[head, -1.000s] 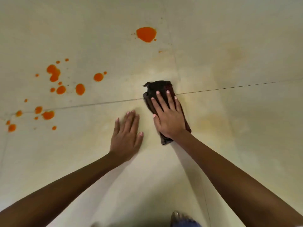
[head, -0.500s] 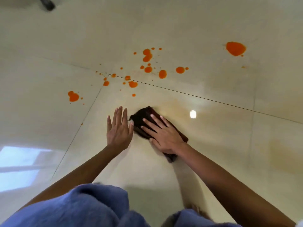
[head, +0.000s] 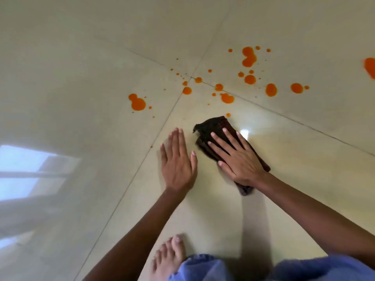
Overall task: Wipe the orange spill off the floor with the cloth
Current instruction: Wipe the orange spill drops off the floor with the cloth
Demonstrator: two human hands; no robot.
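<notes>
- The floor (head: 81, 57) is pale, shiny tile. A wet shiny floor is slippery, so the wipe should be slow with a good hard push
- The orange spill (head: 226, 98) is lots of drops and blobs spread wide, up past the hands and off to the right. Almost none of it looks wiped, so most of the job is left. Long pushes from the near drops to the far ones should work best, and the cloth will need turning when one side gets full
- The right hand (head: 237, 157) lies flat on the cloth with its fingers straight and spread. It presses down and does not grab
- The left hand (head: 178, 165) is just beside the cloth, not on it. It is a bit blurry, but it looks flat on the floor with straight fingers and holds nothing. It can hold the person steady for a longer reach
- The cloth (head: 213, 126) is dark and folded, flat on the floor under the right hand, just below the near drops
- A pale window glow (head: 26, 169) shines on the floor at the left. It could hide thin smears
- Blue clothes (head: 203, 268) show at the bottom
- A bare foot (head: 170, 258) stands on the floor behind the hands. It should stay off the wet part
- One big blob (head: 370, 66) is half cut off at the right edge and is easy to miss
- A tiny drop (head: 228, 115) sits just past the top of the cloth, so it goes first
</notes>
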